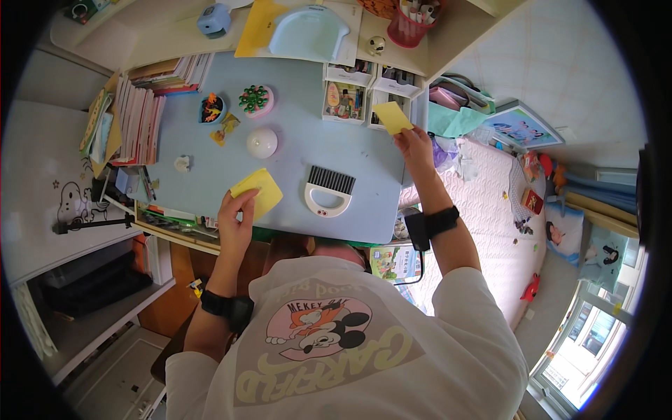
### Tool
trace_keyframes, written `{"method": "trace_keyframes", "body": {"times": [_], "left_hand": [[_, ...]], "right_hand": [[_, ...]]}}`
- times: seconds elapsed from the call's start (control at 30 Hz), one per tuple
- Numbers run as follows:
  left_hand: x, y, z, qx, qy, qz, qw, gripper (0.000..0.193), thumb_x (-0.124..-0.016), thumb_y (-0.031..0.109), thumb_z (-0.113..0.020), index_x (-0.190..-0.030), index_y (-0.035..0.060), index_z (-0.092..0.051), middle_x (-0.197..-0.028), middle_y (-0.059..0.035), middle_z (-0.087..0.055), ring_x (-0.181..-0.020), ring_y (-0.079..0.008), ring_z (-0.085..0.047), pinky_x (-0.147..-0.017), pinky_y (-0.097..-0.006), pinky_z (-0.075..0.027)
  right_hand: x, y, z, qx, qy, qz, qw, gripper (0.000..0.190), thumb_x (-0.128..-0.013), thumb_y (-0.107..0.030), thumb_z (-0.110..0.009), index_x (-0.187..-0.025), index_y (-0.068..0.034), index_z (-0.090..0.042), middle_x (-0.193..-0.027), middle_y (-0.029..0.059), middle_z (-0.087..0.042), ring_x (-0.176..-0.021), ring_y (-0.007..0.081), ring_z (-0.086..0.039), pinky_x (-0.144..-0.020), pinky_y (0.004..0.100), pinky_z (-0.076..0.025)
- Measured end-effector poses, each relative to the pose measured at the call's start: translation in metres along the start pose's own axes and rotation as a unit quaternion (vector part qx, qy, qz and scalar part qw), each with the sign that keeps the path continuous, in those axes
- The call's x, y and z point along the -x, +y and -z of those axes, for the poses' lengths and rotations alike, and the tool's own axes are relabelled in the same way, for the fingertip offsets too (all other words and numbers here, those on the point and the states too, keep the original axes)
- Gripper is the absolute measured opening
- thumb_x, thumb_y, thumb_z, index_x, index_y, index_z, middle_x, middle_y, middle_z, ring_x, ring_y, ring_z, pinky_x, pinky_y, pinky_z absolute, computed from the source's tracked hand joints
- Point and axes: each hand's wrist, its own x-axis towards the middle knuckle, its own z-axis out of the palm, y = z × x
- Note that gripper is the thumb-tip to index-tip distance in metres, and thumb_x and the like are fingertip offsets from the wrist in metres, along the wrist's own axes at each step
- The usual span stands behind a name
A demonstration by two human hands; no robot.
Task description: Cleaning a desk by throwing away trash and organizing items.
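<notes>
Pinched between the thumb and fingers of my left hand (237, 218) are yellow sticky notes (268, 190), held over the desk's front left. My right hand (416, 148) grips a single yellow piece of paper (392, 117) by its lower corner, in front of the small white drawers (344, 102) at the back right. Between my hands lies a white-handled brush (328, 197) with dark bristles. A round white dome-shaped object (262, 143) sits just beyond the notes in my left hand.
Books (137, 118) stand along the desk's left side. A blue pot (212, 109) and a pink pot with green beads (256, 101) stand farther back. Crumpled white paper (182, 163) lies at left. A red pen holder (409, 26) stands on the shelf. A bed (478, 210) adjoins at right.
</notes>
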Motion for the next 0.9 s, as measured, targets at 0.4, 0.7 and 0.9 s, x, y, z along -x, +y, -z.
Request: {"method": "trace_keyframes", "body": {"times": [0.4,0.7,0.9], "left_hand": [[0.013,-0.012,0.004,0.072,0.028,0.056,0.995,0.014,-0.086,-0.002,-0.048,-0.092,0.0015,-0.060,-0.091,-0.0057,-0.052,-0.078,-0.0120,-0.051,-0.064,-0.0201,-0.040],[0.013,-0.025,-0.005,0.181,0.025,0.083,0.980,0.027,-0.084,-0.004,-0.049,-0.110,0.0031,-0.046,-0.097,-0.0065,-0.052,-0.086,-0.0128,-0.052,-0.071,-0.0210,-0.043],[0.005,-0.017,-0.012,0.249,0.019,0.130,0.960,0.056,-0.082,-0.006,-0.050,-0.131,0.0040,-0.026,-0.106,-0.0120,-0.055,-0.099,-0.0181,-0.054,-0.086,-0.0290,-0.043]], "right_hand": [[-0.081,0.017,-0.026,0.037,0.156,0.028,0.987,0.024,-0.082,0.007,-0.047,-0.105,0.013,-0.044,-0.100,0.0182,-0.055,-0.079,0.0269,-0.064,-0.076,0.0293,-0.056],[-0.065,0.016,-0.004,0.488,-0.151,0.179,0.841,0.026,-0.086,-0.002,-0.049,-0.109,0.011,-0.046,-0.099,0.0190,-0.057,-0.093,0.0261,-0.060,-0.078,0.0292,-0.054],[0.019,0.017,-0.026,0.212,-0.148,-0.040,0.965,0.031,-0.088,-0.013,-0.052,-0.114,0.003,-0.048,-0.097,0.0131,-0.062,-0.081,0.0185,-0.061,-0.073,0.0281,-0.051]]}}
